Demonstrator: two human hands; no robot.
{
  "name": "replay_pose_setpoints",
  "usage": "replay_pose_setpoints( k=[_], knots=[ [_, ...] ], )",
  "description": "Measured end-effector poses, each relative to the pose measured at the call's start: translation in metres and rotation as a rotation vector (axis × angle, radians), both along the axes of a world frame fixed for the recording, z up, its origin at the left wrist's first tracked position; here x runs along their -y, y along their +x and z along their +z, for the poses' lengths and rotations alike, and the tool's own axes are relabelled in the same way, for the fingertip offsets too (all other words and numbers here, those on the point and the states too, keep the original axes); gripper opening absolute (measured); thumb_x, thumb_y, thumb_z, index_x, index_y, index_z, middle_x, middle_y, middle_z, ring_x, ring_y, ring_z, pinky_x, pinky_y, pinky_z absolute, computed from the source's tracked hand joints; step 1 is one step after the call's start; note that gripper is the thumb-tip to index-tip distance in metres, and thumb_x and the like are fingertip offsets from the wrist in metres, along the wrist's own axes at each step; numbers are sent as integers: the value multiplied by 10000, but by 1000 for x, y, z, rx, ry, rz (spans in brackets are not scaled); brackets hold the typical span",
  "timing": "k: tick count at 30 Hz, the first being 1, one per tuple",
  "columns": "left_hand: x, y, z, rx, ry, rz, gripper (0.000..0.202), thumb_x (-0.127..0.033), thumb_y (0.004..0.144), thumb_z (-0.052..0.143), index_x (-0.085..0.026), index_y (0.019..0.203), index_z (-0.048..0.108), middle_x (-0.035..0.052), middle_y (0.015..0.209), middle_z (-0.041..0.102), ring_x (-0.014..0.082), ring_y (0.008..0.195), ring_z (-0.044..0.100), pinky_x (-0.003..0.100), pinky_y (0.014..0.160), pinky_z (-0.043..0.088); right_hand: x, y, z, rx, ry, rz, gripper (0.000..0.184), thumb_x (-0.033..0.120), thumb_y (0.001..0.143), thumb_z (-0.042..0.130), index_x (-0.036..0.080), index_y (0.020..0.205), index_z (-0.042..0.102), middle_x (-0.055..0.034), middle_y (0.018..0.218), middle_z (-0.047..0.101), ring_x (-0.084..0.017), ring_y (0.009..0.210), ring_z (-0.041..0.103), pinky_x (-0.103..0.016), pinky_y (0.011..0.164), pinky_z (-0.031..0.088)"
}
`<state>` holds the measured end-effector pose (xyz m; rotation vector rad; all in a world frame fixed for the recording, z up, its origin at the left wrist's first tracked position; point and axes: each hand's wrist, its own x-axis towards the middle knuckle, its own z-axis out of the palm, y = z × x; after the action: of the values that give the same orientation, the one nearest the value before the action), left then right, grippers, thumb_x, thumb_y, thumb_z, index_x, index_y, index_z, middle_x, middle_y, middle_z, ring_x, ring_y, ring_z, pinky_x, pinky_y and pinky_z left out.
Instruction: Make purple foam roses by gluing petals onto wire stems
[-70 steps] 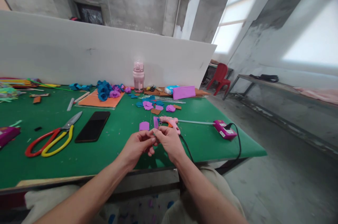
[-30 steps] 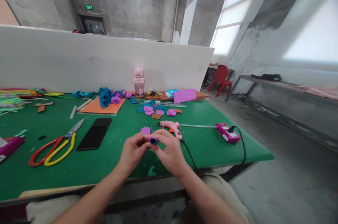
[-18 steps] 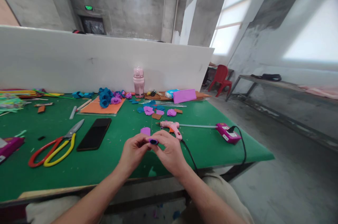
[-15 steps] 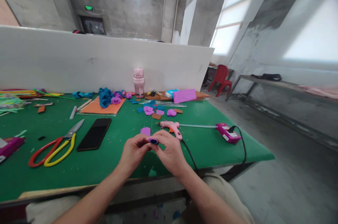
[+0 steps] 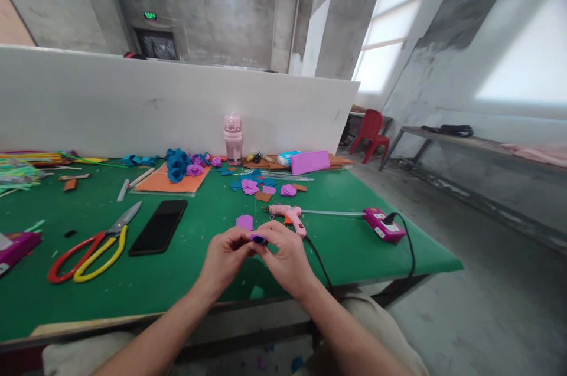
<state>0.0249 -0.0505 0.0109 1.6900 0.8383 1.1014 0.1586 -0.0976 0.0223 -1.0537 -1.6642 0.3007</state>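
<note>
Between the fingertips of both hands is a small purple paper flower piece with a dark blue centre (image 5: 258,239). My left hand (image 5: 225,255) pinches it from the left, and my right hand (image 5: 286,255) closes on its right side; part of it is hidden by the fingers. Just beyond the fingers lies a flat purple petal (image 5: 244,222) on the green table. A pink glue gun (image 5: 287,215) rests behind my right hand, a clear glue stick running out of its back. Farther off are loose purple petals (image 5: 250,186) and blue petals (image 5: 269,182).
Scissors with red and yellow handles (image 5: 100,249) and a black phone (image 5: 159,226) lie to the left. Finished-looking blue flowers (image 5: 177,164) sit on orange sheets (image 5: 150,183). A pink bottle (image 5: 233,139) stands by the white partition (image 5: 177,98). A magenta power box (image 5: 383,224) is at right, its cord trailing.
Both hands stay almost still around the purple flower piece. The whole view shifts very slightly; nothing on the table has visibly moved.
</note>
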Motion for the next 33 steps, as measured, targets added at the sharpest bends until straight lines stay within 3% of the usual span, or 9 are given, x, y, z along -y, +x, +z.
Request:
replay_pose_setpoints(
  k=[8, 13, 16, 20, 24, 28, 33],
  knots=[
    [-1, 1, -1, -26, -26, -12, 73, -223, 674, 637, -162, 644, 665, -4, 648, 619, 118, 605, 531, 200, 578, 422, 0, 1, -1, 8, -22, -4, 154, 134, 792, 573, 205, 881, 676, -32, 807, 623, -137, 764, 580, -243, 686, 462],
    [0, 3, -7, 33, -161, -93, 95, -252, 691, 622, -160, 705, 643, -12, 631, 620, 118, 557, 535, 222, 552, 438, 0, 1, -2, -47, -91, -28, 100, 153, 770, 600, 198, 818, 675, -25, 781, 624, -139, 739, 572, -245, 674, 449],
    [1, 5, -9, 45, -244, -113, 112, -244, 668, 649, -150, 725, 628, -10, 594, 624, 121, 521, 543, 227, 525, 436, -4, 2, -3, -187, -218, -49, 134, 226, 744, 641, 195, 873, 661, -15, 750, 616, -136, 685, 557, -249, 640, 446],
    [5, 7, -6, 63, -398, -134, 163, -268, 646, 689, -135, 638, 596, -20, 471, 573, 100, 432, 508, 213, 469, 406, -11, 5, -4, -490, -409, 50, 309, 342, 697, 679, 198, 964, 621, 9, 721, 585, -111, 606, 524, -224, 555, 423],
    [7, 6, -2, 210, -609, -158, 210, -284, 620, 734, -127, 674, 604, -14, 567, 590, 77, 456, 515, 192, 449, 396, -16, 10, -5, -749, -563, 127, 387, 510, 786, 516, 176, 938, 638, -27, 806, 612, -86, 569, 523, -206, 517, 397],
    [7, 4, 1, 282, -719, -130, 231, -257, 593, 765, -123, 695, 607, -20, 579, 579, 63, 462, 513, 179, 446, 393, -23, 11, -15, -835, -631, 103, 353, 482, 699, 638, 134, 746, 674, -23, 677, 595, -73, 534, 484, -194, 513, 371],
    [3, -2, -1, 318, -761, -154, 215, -246, 616, 757, -115, 683, 600, -2, 626, 605, 49, 464, 514, 163, 437, 387, -26, 4, -21, -881, -731, 259, 333, 453, 690, 661, 132, 774, 693, -16, 654, 591, -68, 514, 457, -207, 529, 363]
  ],
)
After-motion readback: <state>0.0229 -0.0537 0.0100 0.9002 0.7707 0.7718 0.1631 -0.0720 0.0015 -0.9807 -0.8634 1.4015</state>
